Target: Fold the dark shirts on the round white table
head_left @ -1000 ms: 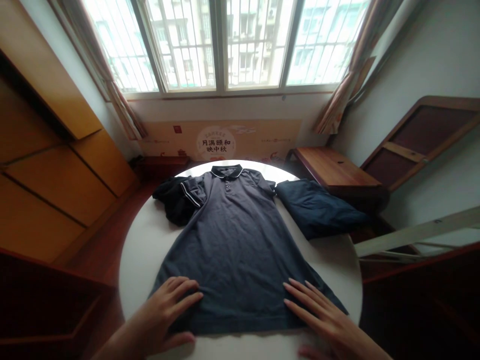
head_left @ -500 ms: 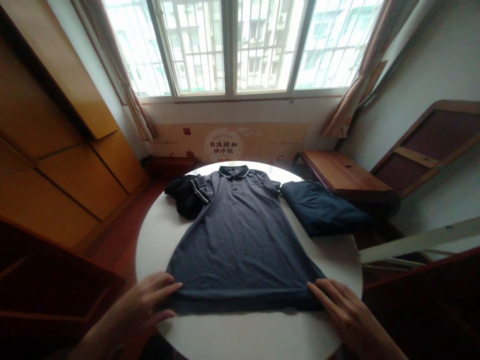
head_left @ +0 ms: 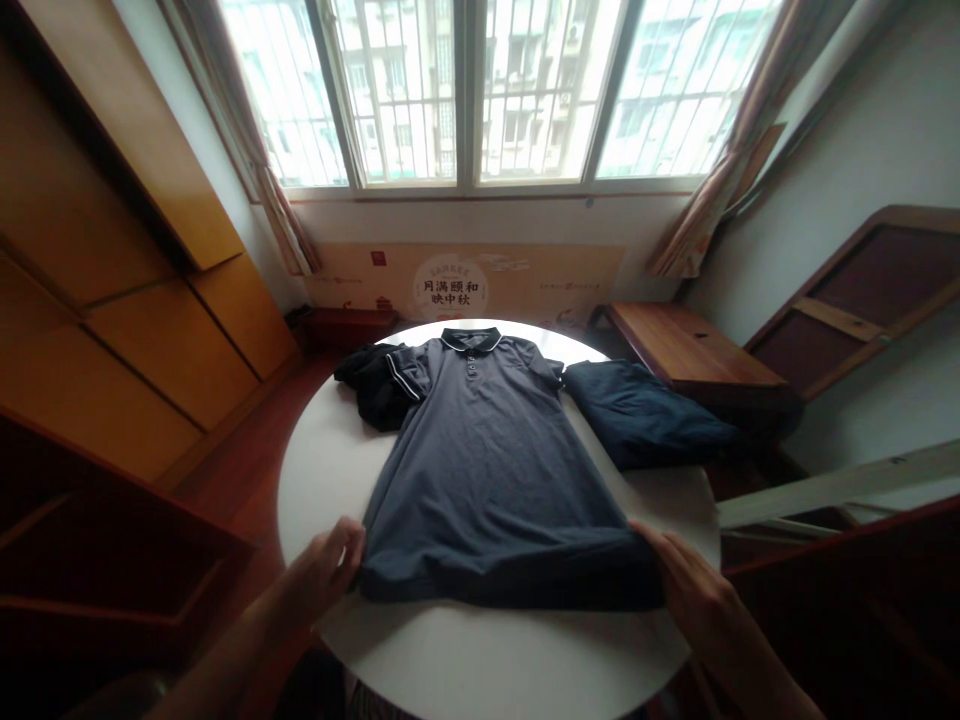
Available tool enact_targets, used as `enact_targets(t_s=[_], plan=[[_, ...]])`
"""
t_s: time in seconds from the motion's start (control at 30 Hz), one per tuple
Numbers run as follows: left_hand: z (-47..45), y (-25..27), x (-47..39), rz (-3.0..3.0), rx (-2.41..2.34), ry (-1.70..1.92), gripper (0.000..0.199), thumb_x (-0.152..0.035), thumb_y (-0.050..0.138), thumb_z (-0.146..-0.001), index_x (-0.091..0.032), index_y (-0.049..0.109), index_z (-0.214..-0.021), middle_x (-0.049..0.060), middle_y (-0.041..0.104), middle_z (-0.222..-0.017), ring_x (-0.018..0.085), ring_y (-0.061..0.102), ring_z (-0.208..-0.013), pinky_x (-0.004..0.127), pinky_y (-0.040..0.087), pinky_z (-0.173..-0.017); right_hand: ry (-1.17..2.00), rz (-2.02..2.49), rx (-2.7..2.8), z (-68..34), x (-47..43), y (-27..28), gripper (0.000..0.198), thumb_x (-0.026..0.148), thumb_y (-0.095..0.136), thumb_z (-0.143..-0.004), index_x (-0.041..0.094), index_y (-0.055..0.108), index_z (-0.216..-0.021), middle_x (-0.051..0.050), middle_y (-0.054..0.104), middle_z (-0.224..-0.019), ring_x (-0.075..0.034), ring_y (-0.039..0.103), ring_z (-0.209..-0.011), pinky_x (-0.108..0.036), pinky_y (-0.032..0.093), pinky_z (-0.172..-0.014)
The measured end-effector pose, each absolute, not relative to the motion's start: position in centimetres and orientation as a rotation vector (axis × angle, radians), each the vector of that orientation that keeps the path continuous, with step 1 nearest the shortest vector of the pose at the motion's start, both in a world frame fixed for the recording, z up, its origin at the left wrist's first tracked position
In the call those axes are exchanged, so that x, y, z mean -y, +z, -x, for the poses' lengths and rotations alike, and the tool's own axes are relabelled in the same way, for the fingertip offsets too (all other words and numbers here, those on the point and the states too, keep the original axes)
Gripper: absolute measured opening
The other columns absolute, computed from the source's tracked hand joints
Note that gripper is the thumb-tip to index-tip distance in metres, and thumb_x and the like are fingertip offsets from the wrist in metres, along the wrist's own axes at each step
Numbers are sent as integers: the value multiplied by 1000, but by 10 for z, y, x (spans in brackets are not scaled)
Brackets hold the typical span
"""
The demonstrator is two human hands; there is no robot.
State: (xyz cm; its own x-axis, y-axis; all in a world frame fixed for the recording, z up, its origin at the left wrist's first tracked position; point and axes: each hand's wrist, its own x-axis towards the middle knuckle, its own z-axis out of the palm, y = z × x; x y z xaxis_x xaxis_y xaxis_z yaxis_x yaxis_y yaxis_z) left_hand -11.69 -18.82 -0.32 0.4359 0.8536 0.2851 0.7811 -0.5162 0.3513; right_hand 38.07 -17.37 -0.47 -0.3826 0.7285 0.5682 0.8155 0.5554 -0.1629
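Over a round white table (head_left: 487, 655), my left hand (head_left: 330, 562) and right hand (head_left: 688, 580), fingers closed, seemingly pinch a grey fabric polo shirt (head_left: 495, 470) near its lower corners (thumbs obscured).

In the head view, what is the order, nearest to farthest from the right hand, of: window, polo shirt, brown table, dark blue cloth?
1. Polo shirt, touching the right hand
2. Dark blue cloth, right of shirt
3. Brown table, beyond the cloth
4. Window, farthest back
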Motion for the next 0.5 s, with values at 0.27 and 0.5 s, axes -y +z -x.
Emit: enact_targets(t_s=[0.27, 0.5], plan=[[112, 11, 178, -2708, -1046, 490, 41, -24, 67, -84, -24, 58, -124, 5, 68, -93, 19, 66, -80, 30, 55, -76, 160, 1185, 2223, -392, 181, -7, 49, 2, 42, -80, 22, 65, -119, -6, 65, -88, -16, 70, -79, -21, 58, -72], [144, 14, 195, -2610, -1395, 814, 44, -1, 45, -79, -25, 64, -111, 4, 65, -91, 15, 66, -79, 24, 56, -74, -25, 1166, 2251, -423, 188, -14, 53, 5, 44, -80, 29, 72, -117, -8, 66, -105, -17, 72, -86, -22, 60, -74]])
